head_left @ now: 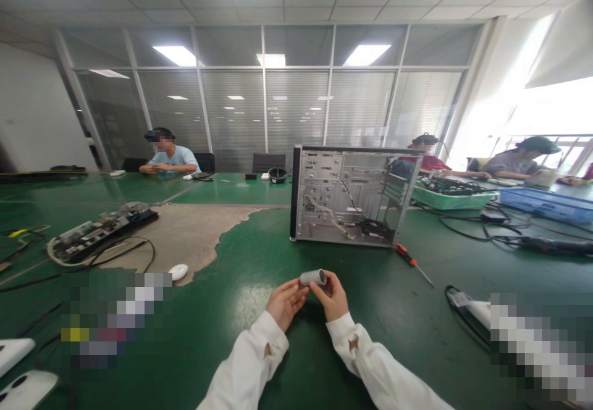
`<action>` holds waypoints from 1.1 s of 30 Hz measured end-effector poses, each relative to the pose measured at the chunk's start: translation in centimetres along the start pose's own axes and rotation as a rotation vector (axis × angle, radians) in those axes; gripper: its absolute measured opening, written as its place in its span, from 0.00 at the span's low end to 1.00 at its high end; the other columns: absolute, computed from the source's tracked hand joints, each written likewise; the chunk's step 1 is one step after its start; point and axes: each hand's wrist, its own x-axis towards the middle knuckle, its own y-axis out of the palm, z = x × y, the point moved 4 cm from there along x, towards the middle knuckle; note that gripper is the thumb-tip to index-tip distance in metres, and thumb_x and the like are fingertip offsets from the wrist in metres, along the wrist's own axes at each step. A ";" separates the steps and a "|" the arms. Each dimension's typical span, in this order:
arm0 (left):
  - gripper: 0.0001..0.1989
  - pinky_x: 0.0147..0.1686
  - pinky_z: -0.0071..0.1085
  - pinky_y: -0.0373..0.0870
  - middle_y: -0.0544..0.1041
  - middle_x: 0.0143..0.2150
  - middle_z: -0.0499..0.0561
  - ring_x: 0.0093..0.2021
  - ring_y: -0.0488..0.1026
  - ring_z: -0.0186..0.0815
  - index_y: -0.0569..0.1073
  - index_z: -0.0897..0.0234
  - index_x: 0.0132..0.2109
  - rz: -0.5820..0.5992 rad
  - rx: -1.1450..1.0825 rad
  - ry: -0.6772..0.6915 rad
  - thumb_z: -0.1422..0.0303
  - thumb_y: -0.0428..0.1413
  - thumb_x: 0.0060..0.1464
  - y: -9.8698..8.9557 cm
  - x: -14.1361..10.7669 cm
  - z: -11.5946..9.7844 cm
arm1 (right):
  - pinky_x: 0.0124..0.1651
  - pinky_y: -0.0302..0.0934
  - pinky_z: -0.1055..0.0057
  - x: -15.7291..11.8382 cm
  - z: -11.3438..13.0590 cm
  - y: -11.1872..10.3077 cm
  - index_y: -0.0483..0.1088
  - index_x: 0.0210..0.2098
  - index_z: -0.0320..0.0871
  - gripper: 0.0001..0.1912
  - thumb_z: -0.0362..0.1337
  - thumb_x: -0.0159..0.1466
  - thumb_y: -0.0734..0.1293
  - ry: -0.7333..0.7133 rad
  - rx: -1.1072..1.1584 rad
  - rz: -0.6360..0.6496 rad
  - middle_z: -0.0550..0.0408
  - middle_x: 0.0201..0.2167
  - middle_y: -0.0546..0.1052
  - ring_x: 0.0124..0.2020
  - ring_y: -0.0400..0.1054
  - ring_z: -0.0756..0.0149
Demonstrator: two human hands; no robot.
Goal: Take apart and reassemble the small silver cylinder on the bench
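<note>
A short light-grey cylinder with a dark round opening at its right end is held above the green table, in front of the computer case. My right hand pinches its right end between thumb and fingers. At the other end, my left hand has its thumb and bent fingertips against the cylinder. What the cylinder is, I cannot make out. The open computer case stands upright just beyond my hands, with loose cables and a black fan inside. Beside its lower right corner lies a screwdriver with an orange-and-black handle.
A long board with electronic parts and black cables lie on the left. A green basket of cables and a blue basket stand back right. The green tabletop has a torn patch. Three people sit across the table.
</note>
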 end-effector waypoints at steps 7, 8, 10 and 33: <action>0.15 0.28 0.26 0.66 0.75 0.34 0.58 0.29 0.72 0.32 0.71 0.71 0.38 0.014 0.101 0.080 0.79 0.57 0.39 0.2 0.2 0.1 | 0.21 0.60 0.72 0.8 -1.8 -0.5 0.65 0.34 0.39 0.23 0.47 0.42 0.68 0.140 0.069 -0.071 0.52 0.28 0.73 0.26 0.67 0.64; 0.15 0.28 0.26 0.66 0.75 0.34 0.58 0.29 0.72 0.32 0.72 0.70 0.38 0.012 0.100 0.086 0.80 0.57 0.38 0.2 0.2 0.2 | 0.21 0.60 0.72 0.8 -1.8 -0.5 0.66 0.34 0.39 0.23 0.47 0.42 0.68 0.151 0.075 -0.071 0.52 0.27 0.73 0.26 0.67 0.64; 0.15 0.28 0.26 0.66 0.75 0.35 0.57 0.28 0.72 0.31 0.72 0.69 0.38 0.002 0.095 0.096 0.80 0.57 0.38 0.0 0.4 0.1 | 0.21 0.60 0.72 0.8 -1.6 -0.5 0.67 0.33 0.39 0.22 0.46 0.42 0.68 0.158 0.083 -0.066 0.53 0.27 0.73 0.25 0.67 0.64; 0.23 0.45 0.33 0.61 0.73 0.42 0.56 0.45 0.67 0.40 0.72 0.67 0.39 0.015 0.072 0.219 0.77 0.62 0.29 0.1 0.4 -0.5 | 0.36 0.63 0.67 0.3 -1.7 0.1 0.63 0.44 0.41 0.24 0.37 0.47 0.66 0.004 -0.087 0.109 0.51 0.34 0.72 0.32 0.67 0.64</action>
